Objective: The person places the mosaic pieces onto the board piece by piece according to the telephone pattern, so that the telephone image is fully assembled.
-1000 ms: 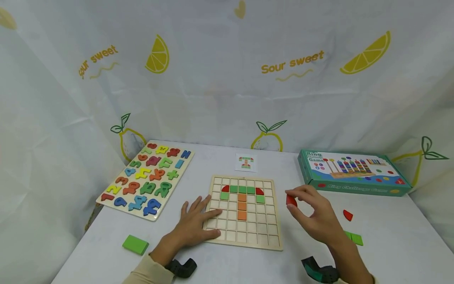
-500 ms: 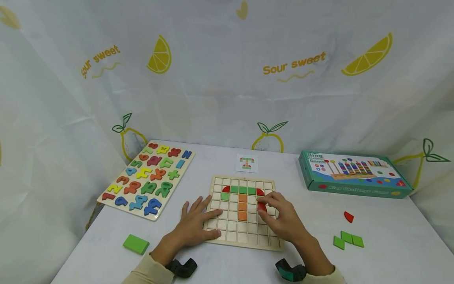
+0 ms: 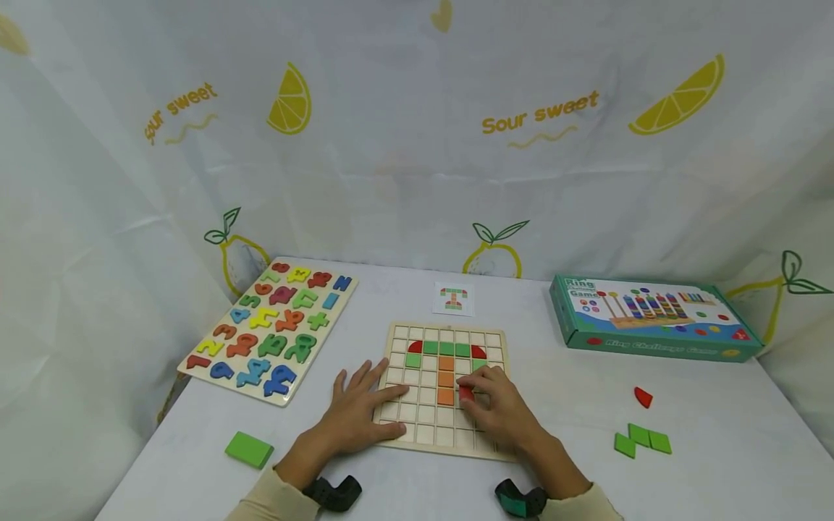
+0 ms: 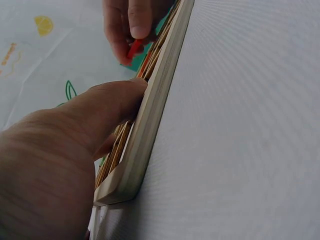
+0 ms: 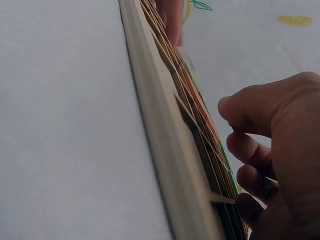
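A wooden grid board (image 3: 426, 434) lies on the table, with green, orange and red tiles set in its upper cells. My left hand (image 3: 357, 414) rests on the board's left edge, fingers spread and thumb on its near left part. Between thumb and fingertips my right hand (image 3: 498, 409) pinches a red quarter-round tile (image 3: 465, 393), held over the board just right of the lowest orange tile (image 3: 446, 396). In the left wrist view the red tile (image 4: 134, 48) is seen above the board's surface. Fingers mostly cover it in the right wrist view.
A small pattern card (image 3: 453, 299) lies behind the board. To the right are a red tile (image 3: 643, 397), several green tiles (image 3: 639, 434) and a Ring Challenge box (image 3: 658, 318). A number puzzle (image 3: 267, 329) and a green block (image 3: 250, 449) are at left.
My right hand has carried the red tile leftward, from beside the board to over its middle near the orange column. My left hand has stayed in place.
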A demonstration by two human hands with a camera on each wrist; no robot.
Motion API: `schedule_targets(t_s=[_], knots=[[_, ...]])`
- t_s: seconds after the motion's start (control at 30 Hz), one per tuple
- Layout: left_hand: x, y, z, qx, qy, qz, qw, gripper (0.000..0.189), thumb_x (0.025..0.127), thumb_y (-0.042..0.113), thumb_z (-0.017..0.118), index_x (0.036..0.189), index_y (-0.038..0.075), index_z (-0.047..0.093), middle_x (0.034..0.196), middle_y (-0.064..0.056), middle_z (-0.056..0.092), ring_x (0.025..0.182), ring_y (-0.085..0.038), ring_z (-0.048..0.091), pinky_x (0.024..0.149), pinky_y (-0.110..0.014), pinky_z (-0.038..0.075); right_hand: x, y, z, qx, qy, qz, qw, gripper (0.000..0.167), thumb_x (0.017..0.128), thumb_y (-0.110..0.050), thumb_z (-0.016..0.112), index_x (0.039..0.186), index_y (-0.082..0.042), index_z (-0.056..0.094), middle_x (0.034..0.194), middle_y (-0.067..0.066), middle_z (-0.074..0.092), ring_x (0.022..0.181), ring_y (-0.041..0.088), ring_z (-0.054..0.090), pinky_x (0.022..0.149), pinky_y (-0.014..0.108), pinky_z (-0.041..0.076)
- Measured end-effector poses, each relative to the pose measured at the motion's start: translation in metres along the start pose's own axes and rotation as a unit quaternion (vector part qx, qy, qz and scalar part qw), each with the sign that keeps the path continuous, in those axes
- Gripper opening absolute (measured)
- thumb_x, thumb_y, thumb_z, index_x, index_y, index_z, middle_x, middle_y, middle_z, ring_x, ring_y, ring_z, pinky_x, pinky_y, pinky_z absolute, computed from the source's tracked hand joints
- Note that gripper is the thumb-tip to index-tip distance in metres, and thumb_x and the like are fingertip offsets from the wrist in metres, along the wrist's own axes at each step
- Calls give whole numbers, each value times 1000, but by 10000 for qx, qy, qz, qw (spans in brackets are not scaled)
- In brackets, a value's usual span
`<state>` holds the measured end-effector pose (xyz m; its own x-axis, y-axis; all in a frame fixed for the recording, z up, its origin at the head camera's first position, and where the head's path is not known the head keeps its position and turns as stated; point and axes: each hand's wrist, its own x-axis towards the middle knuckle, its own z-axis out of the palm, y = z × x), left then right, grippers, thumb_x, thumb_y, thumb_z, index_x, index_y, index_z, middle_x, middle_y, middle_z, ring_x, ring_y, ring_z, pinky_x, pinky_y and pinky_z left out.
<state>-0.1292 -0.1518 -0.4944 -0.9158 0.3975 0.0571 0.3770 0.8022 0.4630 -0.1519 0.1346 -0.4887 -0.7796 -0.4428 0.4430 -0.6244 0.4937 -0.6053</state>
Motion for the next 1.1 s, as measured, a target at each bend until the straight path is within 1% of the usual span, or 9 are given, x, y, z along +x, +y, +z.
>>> schedule_targets(t_s=[0.13, 0.37, 0.53, 0.67, 0.77, 0.9, 1.1], knots=[[-1, 1, -2, 24, 56, 2, 10000, 65, 80, 66, 63, 135, 31, 58, 157, -8, 25, 142, -36, 14, 103, -67, 2, 2, -1, 3, -198, -54, 65, 9998, 24, 79, -5, 75, 103, -7, 73, 97, -5, 58, 87, 11, 43, 73, 32, 41], [-1, 1, -3, 39, 106, -6, 9999, 64, 80, 64, 64, 135, 31, 59, 156, -9, 25, 142, -36, 15, 103, -67, 2, 3, -3, 7, -566, -271, 326, 9975, 23, 79, -12, 77, 102, -13, 75, 96, -9, 54, 87, 10, 40, 75, 35, 37], [-1, 1, -3, 23, 98, -31, 9999, 64, 80, 65, 64, 135, 31, 59, 156, -8, 25, 142, -36, 15, 103, -67, 2, 4, -6, 6, -575, -314, 433, 9969, 27, 78, -12, 77, 106, -12, 73, 97, -9, 54, 87, 10, 40, 75, 35, 36], [-1, 1, -3, -28, 18, -52, 10000, 65, 80, 66, 62, 135, 32, 58, 157, -8, 24, 142, -36, 13, 104, -66, 0, 4, -8, 1, -531, -293, 536, 9967, 32, 78, -11, 77, 110, -8, 72, 100, -6, 55, 92, 11, 41, 77, 35, 40], [-1, 1, -3, -90, -32, -51, 9999, 65, 80, 66, 63, 136, 31, 58, 157, -8, 24, 143, -36, 13, 104, -66, 0, 5, -13, -9, -500, -223, 787, 9954, 36, 79, -10, 77, 114, -7, 70, 103, -3, 56, 95, 13, 42, 77, 35, 43], [-2, 2, -3, -123, -27, -47, 9999, 65, 80, 65, 63, 135, 31, 58, 157, -8, 24, 143, -36, 13, 104, -66, 0, 7, -21, -31, -551, -28, 999, 9935, 40, 80, -8, 78, 119, -7, 68, 106, 2, 57, 98, 17, 43, 77, 38, 45], [-1, 3, -4, -119, -38, -22, 9999, 65, 80, 64, 64, 136, 31, 58, 157, -8, 24, 142, -36, 13, 104, -66, 0, 2, -24, -70, -905, 420, 748, 9922, 45, 78, -5, 79, 121, -7, 66, 108, 5, 58, 101, 22, 45, 79, 47, 44]])
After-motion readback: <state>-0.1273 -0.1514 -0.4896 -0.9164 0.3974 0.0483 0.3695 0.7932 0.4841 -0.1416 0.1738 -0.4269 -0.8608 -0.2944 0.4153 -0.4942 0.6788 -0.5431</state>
